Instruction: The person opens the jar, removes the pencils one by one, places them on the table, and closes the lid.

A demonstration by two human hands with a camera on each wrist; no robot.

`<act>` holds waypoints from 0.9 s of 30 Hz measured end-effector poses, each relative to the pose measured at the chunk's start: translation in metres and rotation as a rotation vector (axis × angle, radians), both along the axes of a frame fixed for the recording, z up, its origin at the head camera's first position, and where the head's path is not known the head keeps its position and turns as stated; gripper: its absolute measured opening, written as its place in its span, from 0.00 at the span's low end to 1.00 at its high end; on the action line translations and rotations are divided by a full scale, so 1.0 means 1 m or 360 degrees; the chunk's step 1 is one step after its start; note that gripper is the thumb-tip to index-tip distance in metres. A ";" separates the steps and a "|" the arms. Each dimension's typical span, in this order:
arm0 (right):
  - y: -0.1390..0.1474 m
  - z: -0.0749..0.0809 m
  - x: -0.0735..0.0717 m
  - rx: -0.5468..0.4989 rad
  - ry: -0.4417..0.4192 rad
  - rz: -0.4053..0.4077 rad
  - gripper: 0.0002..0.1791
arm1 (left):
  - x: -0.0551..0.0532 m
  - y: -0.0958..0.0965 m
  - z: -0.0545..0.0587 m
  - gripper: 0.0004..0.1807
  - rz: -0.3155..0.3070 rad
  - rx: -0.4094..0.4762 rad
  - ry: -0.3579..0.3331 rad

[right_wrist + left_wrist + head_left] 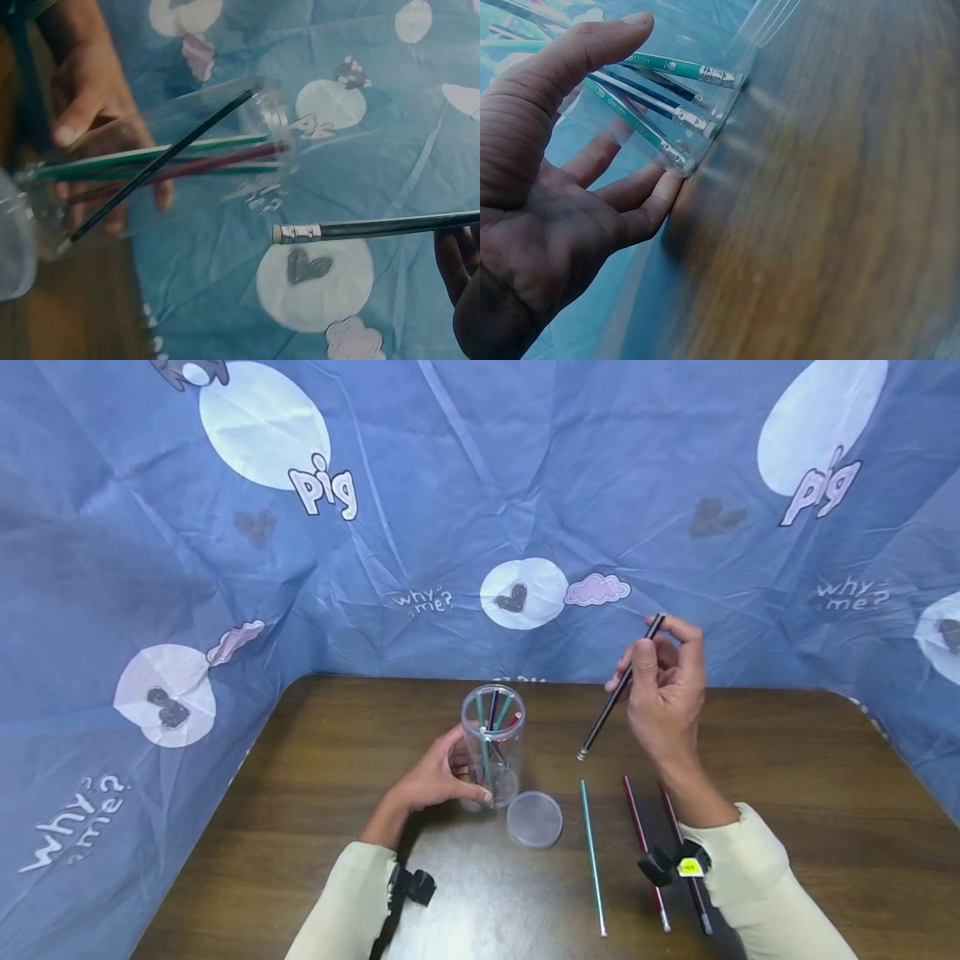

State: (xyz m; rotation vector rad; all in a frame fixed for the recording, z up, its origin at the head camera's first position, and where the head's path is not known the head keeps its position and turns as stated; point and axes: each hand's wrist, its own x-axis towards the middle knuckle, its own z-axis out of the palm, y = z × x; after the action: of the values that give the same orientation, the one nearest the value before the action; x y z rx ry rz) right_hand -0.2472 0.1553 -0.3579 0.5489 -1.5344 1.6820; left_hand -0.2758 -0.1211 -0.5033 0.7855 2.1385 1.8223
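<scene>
A clear plastic jar [504,777] stands upright on the table, with several pencils inside, green, dark blue and red among them. My left hand [442,774] holds the jar low down, thumb in front and fingers around the far side; in the left wrist view, pencil erasers [709,129] rest at the jar's base. Up to the right, my right hand [670,693] pinches a black pencil [618,689], its eraser end tilted down toward the left. That pencil is apart from the jar. The right wrist view shows its pale eraser [277,234] near the jar's mouth.
A round translucent lid [535,819] lies just in front of the jar. To its right, a teal pencil [592,857], a red pencil [643,847] and a dark maroon pencil [699,893] lie on the wooden table [300,827]. Blue printed cloth [420,527] hangs behind.
</scene>
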 end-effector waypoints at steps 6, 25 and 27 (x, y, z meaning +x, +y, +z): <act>0.015 -0.016 0.003 0.0139 -0.0170 -0.0170 0.15 | -0.001 0.002 0.001 0.49 0.0015 -0.0006 -0.0020; 0.063 -0.055 0.023 0.0335 -0.0570 -0.0338 0.13 | -0.001 0.003 0.004 0.50 0.0005 -0.0014 -0.0014; 0.063 -0.051 0.029 0.0350 -0.0593 -0.0354 0.12 | -0.002 0.002 0.005 0.50 0.0002 -0.0013 -0.0006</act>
State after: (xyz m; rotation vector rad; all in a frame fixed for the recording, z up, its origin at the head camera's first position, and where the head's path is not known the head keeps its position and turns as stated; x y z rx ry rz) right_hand -0.2185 0.2186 -0.4085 0.1673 -1.9841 1.5099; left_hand -0.2775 -0.1186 -0.4984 0.7789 2.1434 1.8126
